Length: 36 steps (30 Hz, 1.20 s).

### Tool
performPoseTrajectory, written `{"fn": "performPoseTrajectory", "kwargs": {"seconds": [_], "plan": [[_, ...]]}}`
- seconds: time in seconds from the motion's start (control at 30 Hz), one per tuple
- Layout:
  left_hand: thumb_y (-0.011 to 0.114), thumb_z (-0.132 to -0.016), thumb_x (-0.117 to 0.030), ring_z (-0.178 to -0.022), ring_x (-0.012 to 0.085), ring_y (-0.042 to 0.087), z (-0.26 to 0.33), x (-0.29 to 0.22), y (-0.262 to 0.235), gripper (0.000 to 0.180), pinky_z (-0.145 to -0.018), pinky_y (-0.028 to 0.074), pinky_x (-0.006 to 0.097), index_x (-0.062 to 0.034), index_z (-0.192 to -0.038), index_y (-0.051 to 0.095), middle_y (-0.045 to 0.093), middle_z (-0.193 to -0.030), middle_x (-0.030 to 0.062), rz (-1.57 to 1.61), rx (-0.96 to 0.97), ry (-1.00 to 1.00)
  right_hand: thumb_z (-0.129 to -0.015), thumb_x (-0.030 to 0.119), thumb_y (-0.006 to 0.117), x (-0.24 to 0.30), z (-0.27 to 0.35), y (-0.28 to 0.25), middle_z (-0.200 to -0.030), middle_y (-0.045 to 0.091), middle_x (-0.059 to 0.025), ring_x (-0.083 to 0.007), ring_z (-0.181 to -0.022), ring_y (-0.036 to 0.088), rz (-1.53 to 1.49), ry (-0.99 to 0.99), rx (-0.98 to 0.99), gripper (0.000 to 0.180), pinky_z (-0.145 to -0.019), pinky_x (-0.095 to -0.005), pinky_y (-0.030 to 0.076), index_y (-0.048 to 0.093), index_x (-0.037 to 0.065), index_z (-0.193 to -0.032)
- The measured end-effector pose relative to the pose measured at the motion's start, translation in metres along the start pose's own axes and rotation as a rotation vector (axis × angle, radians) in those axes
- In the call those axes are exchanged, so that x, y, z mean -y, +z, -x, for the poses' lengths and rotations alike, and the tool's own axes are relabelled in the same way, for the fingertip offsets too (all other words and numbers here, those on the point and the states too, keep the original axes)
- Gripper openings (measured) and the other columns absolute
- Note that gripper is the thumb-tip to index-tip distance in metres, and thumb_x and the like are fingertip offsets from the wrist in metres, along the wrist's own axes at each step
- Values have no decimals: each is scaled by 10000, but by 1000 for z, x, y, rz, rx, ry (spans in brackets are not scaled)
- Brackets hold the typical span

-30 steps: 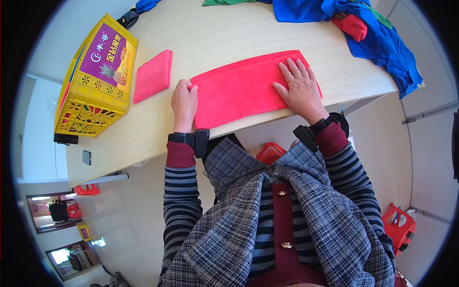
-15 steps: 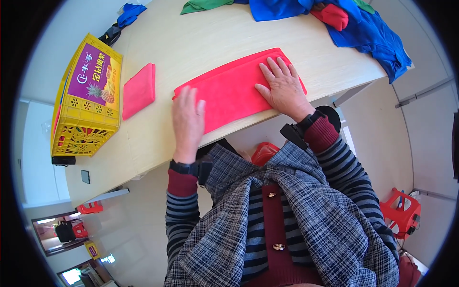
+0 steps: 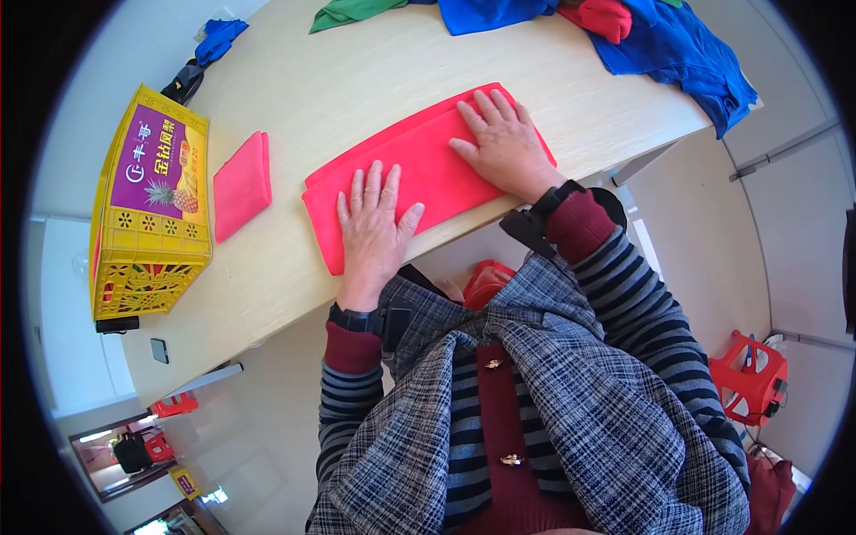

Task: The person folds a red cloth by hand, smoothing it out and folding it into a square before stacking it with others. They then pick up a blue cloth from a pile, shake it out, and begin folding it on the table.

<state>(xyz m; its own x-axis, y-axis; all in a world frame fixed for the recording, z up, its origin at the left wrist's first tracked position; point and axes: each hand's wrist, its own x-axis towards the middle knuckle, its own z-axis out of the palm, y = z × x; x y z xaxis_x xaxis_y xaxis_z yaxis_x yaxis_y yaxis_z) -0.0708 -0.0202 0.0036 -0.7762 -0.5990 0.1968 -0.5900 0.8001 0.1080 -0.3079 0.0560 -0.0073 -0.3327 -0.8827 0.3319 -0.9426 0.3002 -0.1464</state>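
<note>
Here we are, right at the near edge: below the tabletop we see our checked jacket (image 3: 392,419), with a striped sleeve running up on each side. Now to the hands! Our left hand (image 3: 373,236) is palm down, fingers long and a little spread, thumb out to the side, gripping nothing. Our right hand (image 3: 508,156) matches it at the other end, fingers fanned and flat, no pinch on anything.

Both rest on the large red cloth (image 3: 428,169), folded into a long strip along the near side of the table (image 3: 357,98), its far edge showing a second layer peeping past the top one. We judge this to be the flattening step, palms pressing the fold smooth. The next move, we'd say, calls for one palm to hold down while the other takes an end and brings it over squarely, layers together.

Off to the left, well apart from the hands, lies the small folded cloth (image 3: 242,185), just beside the yellow crate (image 3: 156,245). Farther out, blue cloths (image 3: 673,62) spill over the right corner around a red bundle (image 3: 604,20); up left, beside a blue scrap (image 3: 220,40), something dark that we can't quite make out.
</note>
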Motion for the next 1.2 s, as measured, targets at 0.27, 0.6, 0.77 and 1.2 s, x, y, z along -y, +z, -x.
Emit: {"fn": "performPoseTrajectory", "kwargs": {"seconds": [0.27, 0.6, 0.77, 1.2], "plan": [[476, -1046, -504, -1537, 364, 242, 7, 39, 1, 667, -1243, 148, 538, -125, -1584, 369, 307, -1651, 174, -20, -37, -124, -1041, 498, 477, -18, 3, -14, -1608, 371, -186, -405, -1492, 324, 13, 107, 45, 652, -1223, -540, 253, 432, 76, -1535], [690, -954, -376, -1045, 373, 620, 36, 64, -19, 435, -914, 483, 458, -2, -1167, 627, 668, -1136, 202, -20, -209, -532, -1046, 362, 503, 59, 39, -31, -1582, 401, -177, -385, -1502, 305, -56, -137, 0, 566, -1232, -548, 219, 451, 51, -1516], [721, -930, -275, -783, 329, 648, 27, 72, -13, 303, -744, 521, 422, 2, -997, 616, 705, -896, 141, 130, -172, -569, -1058, 326, 466, 63, 46, -10, -1578, 408, -171, -384, -1498, 309, -97, -128, 13, 534, -1230, -551, 216, 455, 48, -1514], [696, -886, -10, -1149, 220, 643, 14, 82, -53, 635, -1011, 518, 363, 28, -1473, 458, 636, -1281, 123, 1762, -276, -499, -1066, 333, 437, 76, 47, -11, -1573, 413, -170, -379, -1492, 319, -55, -156, 23, 530, -1225, -550, 228, 459, 38, -1506]]}}
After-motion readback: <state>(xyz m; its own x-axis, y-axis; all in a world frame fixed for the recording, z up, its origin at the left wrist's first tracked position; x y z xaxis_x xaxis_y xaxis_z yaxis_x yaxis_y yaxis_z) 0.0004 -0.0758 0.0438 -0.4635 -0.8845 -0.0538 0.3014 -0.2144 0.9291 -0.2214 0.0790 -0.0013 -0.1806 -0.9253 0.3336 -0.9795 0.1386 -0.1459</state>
